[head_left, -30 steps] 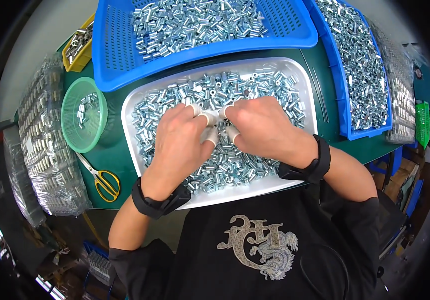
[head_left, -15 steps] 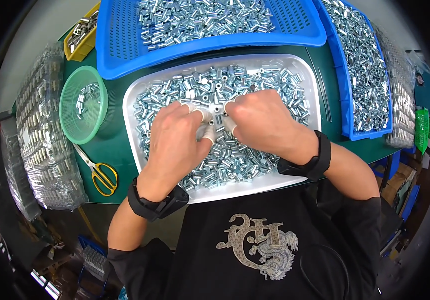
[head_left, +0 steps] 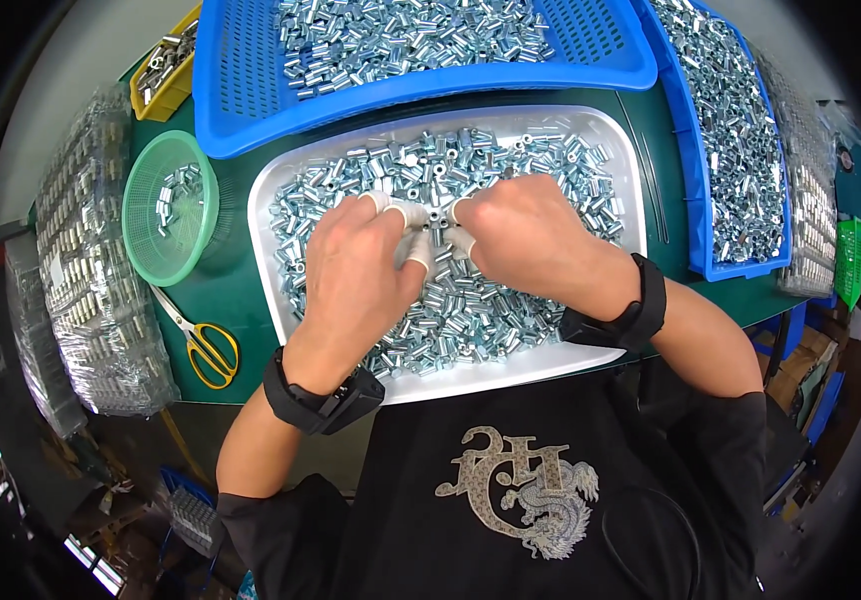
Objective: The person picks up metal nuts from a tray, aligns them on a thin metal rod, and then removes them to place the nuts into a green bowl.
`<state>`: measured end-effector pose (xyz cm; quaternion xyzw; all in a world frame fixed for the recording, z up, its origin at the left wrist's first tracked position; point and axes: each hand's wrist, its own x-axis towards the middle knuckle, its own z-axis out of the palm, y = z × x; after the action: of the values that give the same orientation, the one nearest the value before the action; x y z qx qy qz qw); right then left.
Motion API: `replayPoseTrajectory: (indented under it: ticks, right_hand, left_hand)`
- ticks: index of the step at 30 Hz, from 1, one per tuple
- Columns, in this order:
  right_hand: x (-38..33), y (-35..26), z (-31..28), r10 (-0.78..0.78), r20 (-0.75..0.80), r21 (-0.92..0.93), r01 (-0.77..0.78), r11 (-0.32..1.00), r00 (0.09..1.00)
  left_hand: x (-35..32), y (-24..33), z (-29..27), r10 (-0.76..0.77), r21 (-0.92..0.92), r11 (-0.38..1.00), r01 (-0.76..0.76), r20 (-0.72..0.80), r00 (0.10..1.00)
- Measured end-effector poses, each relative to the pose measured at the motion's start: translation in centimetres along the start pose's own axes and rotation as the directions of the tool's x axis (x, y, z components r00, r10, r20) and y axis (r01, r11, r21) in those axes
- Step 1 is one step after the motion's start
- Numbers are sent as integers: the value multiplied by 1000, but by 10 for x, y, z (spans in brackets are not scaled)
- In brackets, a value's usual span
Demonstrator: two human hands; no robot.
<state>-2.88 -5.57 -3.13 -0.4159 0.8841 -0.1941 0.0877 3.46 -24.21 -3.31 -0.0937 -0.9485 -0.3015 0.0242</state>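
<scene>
Left hand (head_left: pixel 356 270) and right hand (head_left: pixel 521 235), fingertips pinched together on small metal sleeves (head_left: pixel 471 300), above the white tray (head_left: pixel 631 190).

1. The left hand (head_left: pixel 356 272) is palm down, fingers curled, white-capped fingertips (head_left: pixel 413 214) pinched together.
2. The right hand (head_left: pixel 531 238) mirrors it, fingertips meeting the left's.
3. Both wrists wear black bands; forearms are bare.

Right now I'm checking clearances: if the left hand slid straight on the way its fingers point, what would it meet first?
Probably the right hand: the left hand points up and rightward, fingertips nearly meeting over the metal sleeves; height is unclear.
</scene>
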Motion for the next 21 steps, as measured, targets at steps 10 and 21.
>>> replayPoseTrajectory:
  ticks: [10,21]
  right_hand:
    - [2,-5,8,27,-49,-3,-27,1000,998]
    - [-16,1,-6,-161,-113,29,165,986,981]
  left_hand:
    - [17,-5,3,69,-18,997,-69,37,997]
    - [15,-7,-6,65,-350,937,-22,110,992]
